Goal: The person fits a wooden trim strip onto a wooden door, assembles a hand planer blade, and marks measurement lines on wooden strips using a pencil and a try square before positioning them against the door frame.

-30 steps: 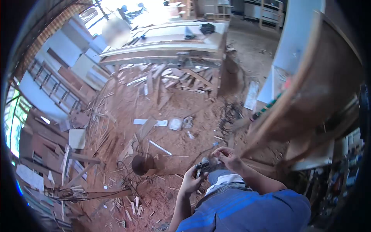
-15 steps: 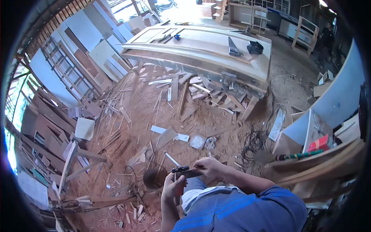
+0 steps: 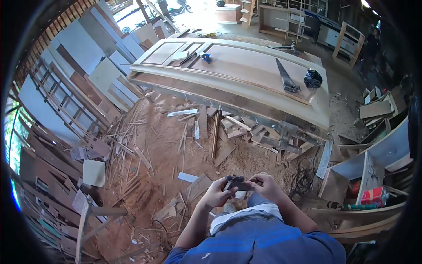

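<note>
Low in front of my body, my left hand [image 3: 215,193] is wrapped round one end of a small dark tool [image 3: 238,183] with a black, rounded upper part. Its exact kind is too small to make out. Across from it, my right hand [image 3: 266,188] has its fingers closed at the tool's other end, which they partly cover. Beyond both hands stands a workbench carrying a large panelled wooden door [image 3: 246,59]. On the door lie a handsaw [image 3: 286,77], a black plastic bag [image 3: 313,78] and a blue tool [image 3: 205,57].
Wood offcuts [image 3: 250,127] lie heaped under the bench, with sawdust and strips over the floor. A wooden trestle [image 3: 99,211] stands at left near leaning boards [image 3: 81,33]. Coiled cable [image 3: 301,182] and a shelf unit holding a red box [image 3: 373,196] are at right.
My view has shifted, and the bench looks nearer. Both hands, with the dark tool between them, now appear farther right and slightly higher. Their hold looks much the same.
</note>
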`<state>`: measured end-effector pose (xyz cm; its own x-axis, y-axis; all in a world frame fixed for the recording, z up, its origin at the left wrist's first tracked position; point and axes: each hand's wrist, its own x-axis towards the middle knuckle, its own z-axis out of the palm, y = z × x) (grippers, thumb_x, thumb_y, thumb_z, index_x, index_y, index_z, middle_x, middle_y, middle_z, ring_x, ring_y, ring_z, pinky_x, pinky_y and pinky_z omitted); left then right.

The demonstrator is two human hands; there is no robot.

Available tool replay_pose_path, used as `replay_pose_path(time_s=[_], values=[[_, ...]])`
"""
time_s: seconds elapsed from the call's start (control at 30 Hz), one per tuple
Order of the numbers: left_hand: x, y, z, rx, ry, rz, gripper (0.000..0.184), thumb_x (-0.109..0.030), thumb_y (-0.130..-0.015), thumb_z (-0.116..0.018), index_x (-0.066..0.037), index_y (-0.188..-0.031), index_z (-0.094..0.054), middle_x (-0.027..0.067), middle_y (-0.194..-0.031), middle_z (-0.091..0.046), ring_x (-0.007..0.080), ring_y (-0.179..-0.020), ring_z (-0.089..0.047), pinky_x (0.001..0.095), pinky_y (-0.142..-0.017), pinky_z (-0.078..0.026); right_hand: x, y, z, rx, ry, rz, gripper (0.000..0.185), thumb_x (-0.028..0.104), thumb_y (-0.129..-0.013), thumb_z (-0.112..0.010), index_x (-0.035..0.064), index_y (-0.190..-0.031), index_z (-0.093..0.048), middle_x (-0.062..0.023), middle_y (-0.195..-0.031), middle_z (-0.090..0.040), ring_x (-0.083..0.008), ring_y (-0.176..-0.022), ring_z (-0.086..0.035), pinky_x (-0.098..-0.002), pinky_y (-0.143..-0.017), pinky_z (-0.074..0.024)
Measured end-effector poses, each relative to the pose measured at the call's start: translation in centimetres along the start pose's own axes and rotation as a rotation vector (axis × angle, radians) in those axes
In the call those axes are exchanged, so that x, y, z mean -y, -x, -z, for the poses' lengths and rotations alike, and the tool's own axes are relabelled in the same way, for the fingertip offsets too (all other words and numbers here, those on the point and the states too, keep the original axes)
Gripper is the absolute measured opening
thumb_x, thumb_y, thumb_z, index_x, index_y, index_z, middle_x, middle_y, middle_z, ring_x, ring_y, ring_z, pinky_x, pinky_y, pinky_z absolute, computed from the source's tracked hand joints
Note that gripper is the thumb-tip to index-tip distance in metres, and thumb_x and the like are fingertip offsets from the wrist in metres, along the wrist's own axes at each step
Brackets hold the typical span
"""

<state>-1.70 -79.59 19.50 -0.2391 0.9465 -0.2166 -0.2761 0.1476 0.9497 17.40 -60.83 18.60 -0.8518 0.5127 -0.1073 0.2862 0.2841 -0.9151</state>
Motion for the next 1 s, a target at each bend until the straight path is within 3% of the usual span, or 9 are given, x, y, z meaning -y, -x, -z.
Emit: replay_pose_path(time_s=[0.13, 0.27, 0.4, 0.53, 0.57, 0.67, 0.77, 0.9, 1.0], values=[[-2.6, -8.0, 3.8, 0.087, -0.028, 0.000, 0.049, -0.016, -0.104, -0.077, -0.003, -0.148, -0.064, -0.0022, -0.114, -0.073, 0.0051, -0.094, -0.063, 0.0233, -0.079, -0.051, -2.4, -7.0, 1.1, -0.137, -0.089, 0.042, 0.016, 0.015, -0.095, -0.079, 0.0048, -0.107, -0.083, -0.0131, -0.096, -0.075, -0.0238, -0.086, -0.070, -0.0366, -0.081, -0.0562], [-5.0, -16.5, 6.0, 0.082, -0.181, -0.094, 0.050, -0.018, -0.101, -0.082, 0.000, -0.144, -0.064, -0.0013, -0.110, -0.069, 0.0053, -0.093, -0.056, 0.0247, -0.079, -0.047, -3.2, -15.3, 4.3, -0.246, -0.020, 0.117, 0.014, 0.017, -0.094, -0.082, 0.0076, -0.104, -0.083, -0.0109, -0.097, -0.076, -0.0255, -0.097, -0.068, -0.0387, -0.089, -0.0545], [-8.7, -24.8, 8.1, 0.001, -0.167, -0.132, 0.043, -0.029, -0.098, -0.085, 0.001, -0.121, -0.065, -0.0045, -0.099, -0.060, 0.0052, -0.088, -0.050, 0.0232, -0.076, -0.043, -3.3, -25.2, 8.5, -0.433, -0.174, 0.257, 0.019, 0.015, -0.093, -0.085, 0.0064, -0.109, -0.081, -0.0118, -0.110, -0.075, -0.0283, -0.109, -0.067, -0.0402, -0.101, -0.0509], [-14.2, -32.6, 10.0, -0.066, -0.450, -0.276, 0.040, -0.028, -0.093, -0.085, -0.002, -0.113, -0.062, -0.0037, -0.084, -0.053, 0.0070, -0.075, -0.043, 0.0263, -0.066, -0.039, -4.3, -33.3, 14.2, -0.506, -0.188, 0.299, 0.030, 0.028, -0.107, -0.064, 0.0017, -0.115, -0.078, -0.0130, -0.119, -0.075, -0.0275, -0.113, -0.066, -0.0392, -0.104, -0.0487], [-15.9, -34.6, 10.0, -0.094, -0.542, -0.284, 0.038, -0.026, -0.091, -0.085, -0.003, -0.111, -0.061, -0.0001, -0.078, -0.049, 0.0086, -0.071, -0.042, 0.0280, -0.062, -0.038, -4.3, -34.5, 16.0, -0.508, -0.138, 0.331, 0.042, 0.031, -0.110, -0.052, -0.0012, -0.119, -0.077, -0.0117, -0.120, -0.075, -0.0240, -0.114, -0.065, -0.0359, -0.104, -0.0471], [-17.1, -41.3, 12.0, -0.131, -0.804, -0.424, 0.046, -0.030, -0.086, -0.091, -0.003, -0.112, -0.065, 0.0090, -0.085, -0.065, 0.0213, -0.072, -0.060, 0.0358, -0.072, -0.052, -4.6, -36.9, 19.1, -0.551, -0.336, 0.122, 0.039, 0.019, -0.108, -0.045, -0.0016, -0.118, -0.077, -0.0159, -0.116, -0.075, -0.0262, -0.116, -0.064, -0.0385, -0.109, -0.0456], [-16.8, -48.5, 15.2, -0.155, -1.023, -0.487, 0.047, -0.033, -0.084, -0.091, -0.005, -0.113, -0.067, 0.0155, -0.098, -0.071, 0.0344, -0.086, -0.070, 0.0427, -0.083, -0.057, -7.3, -38.6, 20.7, -0.586, -0.359, -0.015, 0.035, 0.017, -0.110, -0.050, -0.0023, -0.120, -0.077, -0.0135, -0.113, -0.075, -0.0212, -0.109, -0.067, -0.0353, -0.103, -0.0495], [-15.5, -58.2, 19.6, -0.155, -1.216, -0.520, 0.058, -0.047, -0.079, -0.092, -0.007, -0.112, -0.066, 0.0132, -0.104, -0.071, 0.0367, -0.105, -0.069, 0.0489, -0.092, -0.055, -10.1, -40.4, 20.5, -0.655, -0.374, -0.126, 0.025, 0.014, -0.110, -0.062, -0.0029, -0.118, -0.078, -0.0054, -0.102, -0.076, -0.0133, -0.098, -0.068, -0.0296, -0.094, -0.0534], [-14.7, -65.1, 23.1, -0.104, -1.289, -0.530, 0.059, -0.050, -0.077, -0.092, -0.008, -0.109, -0.065, 0.0124, -0.103, -0.071, 0.0356, -0.105, -0.069, 0.0488, -0.092, -0.055, -9.9, -42.0, 19.9, -0.706, -0.312, -0.232, 0.025, 0.015, -0.110, -0.061, -0.0021, -0.118, -0.078, -0.0058, -0.102, -0.077, -0.0136, -0.098, -0.069, -0.0300, -0.094, -0.0532]])
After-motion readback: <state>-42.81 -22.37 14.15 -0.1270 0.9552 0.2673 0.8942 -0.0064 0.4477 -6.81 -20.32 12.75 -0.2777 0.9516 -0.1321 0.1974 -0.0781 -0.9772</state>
